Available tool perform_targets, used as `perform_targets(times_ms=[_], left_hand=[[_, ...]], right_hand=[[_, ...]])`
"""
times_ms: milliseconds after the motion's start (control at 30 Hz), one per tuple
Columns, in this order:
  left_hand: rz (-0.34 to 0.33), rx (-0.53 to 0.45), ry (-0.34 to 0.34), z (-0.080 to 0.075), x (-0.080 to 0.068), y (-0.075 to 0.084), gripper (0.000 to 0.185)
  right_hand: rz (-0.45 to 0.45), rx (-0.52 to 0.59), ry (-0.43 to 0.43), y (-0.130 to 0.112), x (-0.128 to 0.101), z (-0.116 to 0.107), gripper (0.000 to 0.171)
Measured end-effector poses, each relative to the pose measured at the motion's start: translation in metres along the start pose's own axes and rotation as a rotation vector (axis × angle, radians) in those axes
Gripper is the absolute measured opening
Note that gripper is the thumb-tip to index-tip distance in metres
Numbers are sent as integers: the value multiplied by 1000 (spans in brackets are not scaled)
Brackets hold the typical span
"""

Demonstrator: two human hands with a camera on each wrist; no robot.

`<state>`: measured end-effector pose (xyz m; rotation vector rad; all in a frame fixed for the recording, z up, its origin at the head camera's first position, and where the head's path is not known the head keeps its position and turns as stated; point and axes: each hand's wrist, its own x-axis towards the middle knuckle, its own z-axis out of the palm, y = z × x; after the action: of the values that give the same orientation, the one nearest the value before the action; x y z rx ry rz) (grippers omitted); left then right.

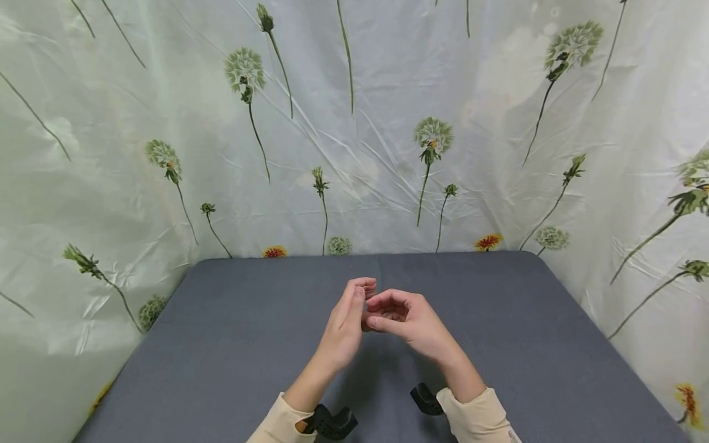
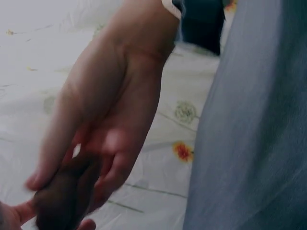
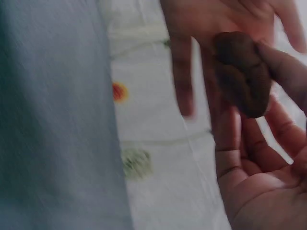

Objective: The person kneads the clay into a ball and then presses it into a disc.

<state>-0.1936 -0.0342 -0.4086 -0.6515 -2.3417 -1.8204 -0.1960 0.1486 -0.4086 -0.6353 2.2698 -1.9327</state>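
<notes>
A dark brown, oval lump (image 3: 242,76) with grooves across its surface is between my two hands; its exact kind is unclear. My right hand (image 1: 423,326) pinches it, the thumb at one side and curled fingers beneath. Close by on the other side is my left hand (image 1: 344,332), its fingers mostly straight and the thumb raised. In the left wrist view the lump (image 2: 67,196) looks dark and blurred near the left fingertips. From the head view the hands hide it. Both hands are above the middle of the table.
The dark grey table (image 1: 249,320) has rounded far corners. Behind and around it hangs a pale curtain (image 1: 376,135) printed with dandelions. A black wrist camera mount (image 1: 332,423) sits at the left cuff, another mount (image 1: 426,400) at the right cuff.
</notes>
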Motion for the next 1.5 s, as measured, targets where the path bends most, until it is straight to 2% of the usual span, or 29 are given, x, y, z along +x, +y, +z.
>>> perform_targets(times_ms=[133,233,400,500,600,700,833,967,1067,1200,1267,1333,1500], left_hand=[[-1,-57,61,3,1,-1,48],[-25,-98,87,5,1,-1,49],[-58,-92,91,13,-1,-3,54],[-64,-88,69,19,-6,-5,57],[-69,-99,3,28,-11,-5,59],[-74,-114,-27,36,-16,-6,58],[-63,-132,28,40,-20,-5,56],[-51,-100,93,37,-19,-1,55],[-66,-84,143,29,-17,1,57],[-88,-158,182,17,-14,0,60],[-93,-218,160,14,-12,0,63],[-80,-264,106,14,-11,0,64],[-39,-283,-45,24,-13,6,61]], right_hand=[[-56,46,-20,5,4,20,29],[-75,73,42,8,7,36,30],[-63,127,162,7,10,52,49],[-86,152,185,8,9,52,58],[-110,151,204,11,7,48,60],[-110,144,181,15,5,47,60],[-105,128,114,18,5,50,60],[-107,106,95,18,5,59,60],[-135,92,99,18,4,70,58],[-212,38,107,12,0,85,54],[-253,22,122,7,-2,88,54],[-309,14,147,0,-4,87,53],[-418,-19,202,-8,-7,74,54]])
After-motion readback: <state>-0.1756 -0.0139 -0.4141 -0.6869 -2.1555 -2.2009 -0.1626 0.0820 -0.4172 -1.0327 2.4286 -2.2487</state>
